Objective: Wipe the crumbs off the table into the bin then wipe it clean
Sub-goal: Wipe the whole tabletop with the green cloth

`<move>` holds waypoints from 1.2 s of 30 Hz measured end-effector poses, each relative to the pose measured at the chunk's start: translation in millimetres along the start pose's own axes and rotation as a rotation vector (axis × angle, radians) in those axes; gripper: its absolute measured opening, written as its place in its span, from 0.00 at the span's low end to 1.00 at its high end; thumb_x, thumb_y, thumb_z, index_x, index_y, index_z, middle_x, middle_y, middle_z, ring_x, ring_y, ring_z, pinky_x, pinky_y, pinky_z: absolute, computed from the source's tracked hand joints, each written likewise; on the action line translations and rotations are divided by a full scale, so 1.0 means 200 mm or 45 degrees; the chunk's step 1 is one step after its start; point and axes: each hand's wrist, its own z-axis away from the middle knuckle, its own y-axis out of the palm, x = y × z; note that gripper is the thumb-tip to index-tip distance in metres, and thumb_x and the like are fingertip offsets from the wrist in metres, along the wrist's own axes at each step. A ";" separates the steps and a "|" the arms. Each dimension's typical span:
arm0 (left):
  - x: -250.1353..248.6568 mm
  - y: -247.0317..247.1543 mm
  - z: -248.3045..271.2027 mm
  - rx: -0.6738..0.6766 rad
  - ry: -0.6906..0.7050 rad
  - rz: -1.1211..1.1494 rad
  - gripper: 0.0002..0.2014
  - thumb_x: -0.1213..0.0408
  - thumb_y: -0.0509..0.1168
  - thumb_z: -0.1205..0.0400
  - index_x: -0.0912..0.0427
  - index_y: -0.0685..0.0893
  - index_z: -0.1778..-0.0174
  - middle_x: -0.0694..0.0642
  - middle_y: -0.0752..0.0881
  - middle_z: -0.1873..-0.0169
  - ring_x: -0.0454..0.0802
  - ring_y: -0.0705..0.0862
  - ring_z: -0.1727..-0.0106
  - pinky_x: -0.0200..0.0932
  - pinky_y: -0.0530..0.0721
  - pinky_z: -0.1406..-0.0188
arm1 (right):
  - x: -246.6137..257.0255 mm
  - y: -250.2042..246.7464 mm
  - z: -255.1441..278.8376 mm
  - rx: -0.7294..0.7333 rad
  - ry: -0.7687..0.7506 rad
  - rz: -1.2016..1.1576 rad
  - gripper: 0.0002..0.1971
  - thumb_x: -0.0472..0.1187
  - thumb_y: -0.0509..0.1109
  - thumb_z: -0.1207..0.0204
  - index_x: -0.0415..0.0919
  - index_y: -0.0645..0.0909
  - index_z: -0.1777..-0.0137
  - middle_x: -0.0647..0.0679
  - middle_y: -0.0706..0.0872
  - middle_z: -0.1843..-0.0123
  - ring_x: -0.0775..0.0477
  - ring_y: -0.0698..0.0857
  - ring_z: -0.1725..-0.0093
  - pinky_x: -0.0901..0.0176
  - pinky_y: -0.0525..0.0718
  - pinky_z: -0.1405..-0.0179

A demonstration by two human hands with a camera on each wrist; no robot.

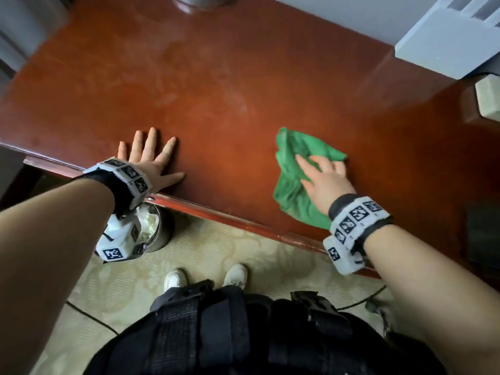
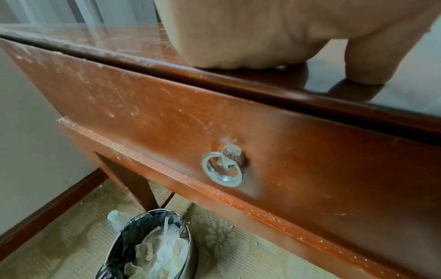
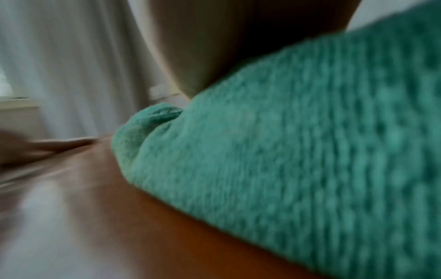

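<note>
A crumpled green cloth (image 1: 295, 174) lies on the red-brown wooden table (image 1: 216, 90) near its front edge, at the right. My right hand (image 1: 324, 174) lies flat on the cloth with straight fingers, pressing it down. The right wrist view is blurred and filled by the green cloth (image 3: 298, 151). My left hand (image 1: 150, 155) rests flat on the table with spread fingers, near the front edge at the left. Below it on the floor stands a round metal bin (image 2: 152, 251) with a black liner and crumpled white paper inside. Fine crumbs dust the table's edge and drawer front (image 2: 167, 117).
A drawer with a metal ring pull (image 2: 223, 169) sits under the left hand. A clear plastic bottle (image 2: 114, 219) lies on the carpet by the bin. A grey-white box (image 1: 446, 41) stands at the back right, and a round metal base (image 1: 200, 0) at the back middle.
</note>
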 end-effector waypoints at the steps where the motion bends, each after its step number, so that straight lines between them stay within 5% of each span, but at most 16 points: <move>1: -0.01 0.00 0.01 0.003 -0.006 0.000 0.39 0.34 0.50 0.21 0.36 0.33 0.21 0.52 0.30 0.20 0.55 0.31 0.19 0.58 0.35 0.21 | -0.09 -0.01 -0.01 -0.021 0.169 -0.051 0.26 0.48 0.53 0.16 0.61 0.53 0.19 0.48 0.59 0.19 0.33 0.60 0.28 0.44 0.68 0.29; 7: -0.02 -0.02 0.03 0.010 -0.016 -0.018 0.39 0.34 0.49 0.21 0.38 0.33 0.21 0.53 0.30 0.20 0.55 0.31 0.19 0.58 0.35 0.21 | -0.08 0.03 -0.03 -0.078 0.462 -0.060 0.27 0.57 0.48 0.17 0.61 0.48 0.19 0.50 0.54 0.18 0.36 0.57 0.24 0.37 0.60 0.28; 12: -0.02 -0.02 0.02 0.009 0.012 -0.017 0.39 0.33 0.49 0.21 0.38 0.34 0.21 0.53 0.30 0.20 0.56 0.31 0.19 0.59 0.36 0.21 | -0.03 0.02 -0.02 -0.006 0.609 -0.136 0.31 0.65 0.47 0.21 0.65 0.43 0.20 0.50 0.41 0.15 0.33 0.40 0.18 0.32 0.47 0.23; 16: 0.02 0.00 0.03 -0.035 0.085 0.003 0.39 0.34 0.49 0.21 0.39 0.35 0.20 0.53 0.31 0.19 0.56 0.32 0.19 0.59 0.35 0.22 | 0.07 0.02 0.01 -0.036 0.673 -0.208 0.30 0.63 0.49 0.20 0.63 0.46 0.19 0.46 0.48 0.16 0.33 0.53 0.20 0.37 0.57 0.23; 22: 0.27 -0.03 0.02 -0.013 0.323 -0.122 0.36 0.38 0.50 0.18 0.37 0.37 0.20 0.49 0.30 0.20 0.48 0.33 0.18 0.48 0.36 0.20 | 0.67 0.14 0.10 -0.177 0.296 -0.132 0.28 0.59 0.53 0.19 0.62 0.53 0.20 0.46 0.60 0.21 0.36 0.62 0.28 0.41 0.61 0.28; 27: 0.52 -0.08 0.03 0.022 0.172 -0.136 0.40 0.29 0.50 0.25 0.31 0.33 0.23 0.52 0.27 0.21 0.50 0.31 0.19 0.54 0.35 0.20 | 1.02 0.17 0.11 -0.102 0.035 -0.149 0.25 0.57 0.54 0.18 0.65 0.55 0.22 0.50 0.59 0.20 0.39 0.59 0.24 0.40 0.58 0.26; 29: 0.59 -0.08 0.02 0.021 0.205 -0.170 0.41 0.28 0.48 0.25 0.33 0.32 0.23 0.51 0.27 0.21 0.50 0.31 0.19 0.55 0.35 0.20 | 0.93 0.18 0.13 -0.141 0.204 -0.205 0.25 0.57 0.55 0.19 0.65 0.57 0.22 0.49 0.60 0.20 0.38 0.60 0.25 0.41 0.59 0.26; 32: 0.62 -0.07 0.01 0.017 0.255 -0.191 0.40 0.30 0.46 0.23 0.37 0.31 0.22 0.52 0.27 0.21 0.52 0.30 0.19 0.57 0.35 0.20 | 0.67 0.19 0.19 -0.199 0.706 -0.312 0.25 0.57 0.55 0.19 0.64 0.57 0.22 0.47 0.60 0.20 0.35 0.61 0.25 0.41 0.62 0.27; 36: 0.64 -0.06 0.01 0.030 0.308 -0.152 0.38 0.34 0.47 0.20 0.37 0.33 0.21 0.52 0.28 0.21 0.54 0.30 0.19 0.58 0.34 0.22 | 0.51 0.14 0.24 -0.008 1.218 -0.441 0.28 0.57 0.52 0.17 0.62 0.48 0.19 0.44 0.52 0.17 0.33 0.56 0.23 0.36 0.59 0.25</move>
